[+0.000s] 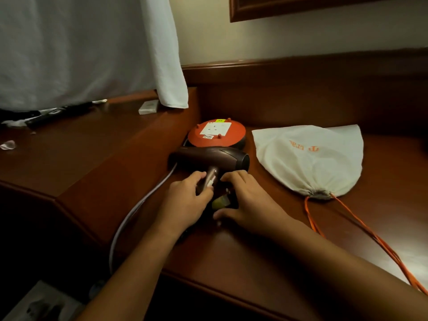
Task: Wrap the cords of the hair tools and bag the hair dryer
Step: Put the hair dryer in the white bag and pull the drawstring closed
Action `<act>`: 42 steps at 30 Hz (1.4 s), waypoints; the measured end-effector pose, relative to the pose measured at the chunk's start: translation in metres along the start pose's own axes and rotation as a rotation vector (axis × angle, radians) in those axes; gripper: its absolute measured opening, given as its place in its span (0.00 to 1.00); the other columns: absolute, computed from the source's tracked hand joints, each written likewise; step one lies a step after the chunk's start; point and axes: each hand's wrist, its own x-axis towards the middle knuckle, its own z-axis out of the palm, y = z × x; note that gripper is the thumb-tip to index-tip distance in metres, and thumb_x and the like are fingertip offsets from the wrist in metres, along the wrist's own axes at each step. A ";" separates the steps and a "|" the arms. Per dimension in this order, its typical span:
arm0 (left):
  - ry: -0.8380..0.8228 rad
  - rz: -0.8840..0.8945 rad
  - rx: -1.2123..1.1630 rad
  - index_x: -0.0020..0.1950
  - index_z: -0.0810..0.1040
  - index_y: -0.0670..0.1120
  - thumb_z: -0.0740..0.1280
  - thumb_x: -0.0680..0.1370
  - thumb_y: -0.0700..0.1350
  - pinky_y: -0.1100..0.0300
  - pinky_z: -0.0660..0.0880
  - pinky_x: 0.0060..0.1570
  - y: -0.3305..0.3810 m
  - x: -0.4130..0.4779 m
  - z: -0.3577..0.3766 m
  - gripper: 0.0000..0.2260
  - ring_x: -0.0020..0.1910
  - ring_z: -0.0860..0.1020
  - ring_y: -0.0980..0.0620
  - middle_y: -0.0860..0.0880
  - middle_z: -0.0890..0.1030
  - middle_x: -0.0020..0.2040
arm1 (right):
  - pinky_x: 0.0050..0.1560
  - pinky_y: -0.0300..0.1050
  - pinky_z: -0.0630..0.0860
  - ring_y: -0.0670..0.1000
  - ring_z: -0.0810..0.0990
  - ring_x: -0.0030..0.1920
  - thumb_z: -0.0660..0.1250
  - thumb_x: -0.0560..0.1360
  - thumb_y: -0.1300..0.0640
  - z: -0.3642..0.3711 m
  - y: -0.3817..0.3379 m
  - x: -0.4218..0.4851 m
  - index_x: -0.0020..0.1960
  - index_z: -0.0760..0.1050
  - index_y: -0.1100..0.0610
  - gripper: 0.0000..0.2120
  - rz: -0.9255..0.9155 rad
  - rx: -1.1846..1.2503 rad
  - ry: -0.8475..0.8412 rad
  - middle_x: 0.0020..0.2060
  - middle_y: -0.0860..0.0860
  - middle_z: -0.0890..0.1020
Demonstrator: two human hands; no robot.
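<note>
Both forearms reached in over the desk. The left hand was curled round the handle of the hair dryer, gripping it. The right hand, just beside it, arched over a dark bundle with a yellow-green piece showing. Whether it had a hold couldn't be told. The dryer's body lay just beyond the knuckles, with an orange socket reel behind. Off to the right of the right hand, the white drawstring bag lay flat.

Your view is dim and warm; soft glare sits on the surface at lower right, lower left sinks into shadow, edges bow.
</note>
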 end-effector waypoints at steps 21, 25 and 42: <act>-0.252 0.835 -0.034 0.68 0.75 0.50 0.64 0.82 0.52 0.58 0.72 0.61 0.159 -0.024 0.114 0.15 0.60 0.72 0.53 0.51 0.77 0.62 | 0.41 0.48 0.76 0.52 0.79 0.43 0.69 0.74 0.43 -0.134 0.100 -0.143 0.50 0.75 0.50 0.12 0.286 -0.392 0.145 0.46 0.48 0.79; -0.320 0.823 -0.097 0.62 0.75 0.50 0.65 0.82 0.46 0.60 0.73 0.56 0.168 -0.008 0.148 0.09 0.55 0.73 0.54 0.52 0.78 0.57 | 0.38 0.46 0.72 0.52 0.75 0.41 0.67 0.74 0.46 -0.141 0.107 -0.139 0.45 0.77 0.54 0.11 0.380 -0.474 0.084 0.39 0.50 0.78; -0.447 0.409 0.459 0.50 0.75 0.48 0.67 0.73 0.48 0.53 0.78 0.43 0.199 0.033 0.137 0.08 0.46 0.77 0.45 0.47 0.79 0.47 | 0.37 0.48 0.70 0.55 0.71 0.40 0.64 0.74 0.56 -0.167 0.116 -0.141 0.51 0.66 0.51 0.09 0.609 -0.669 -0.067 0.42 0.50 0.70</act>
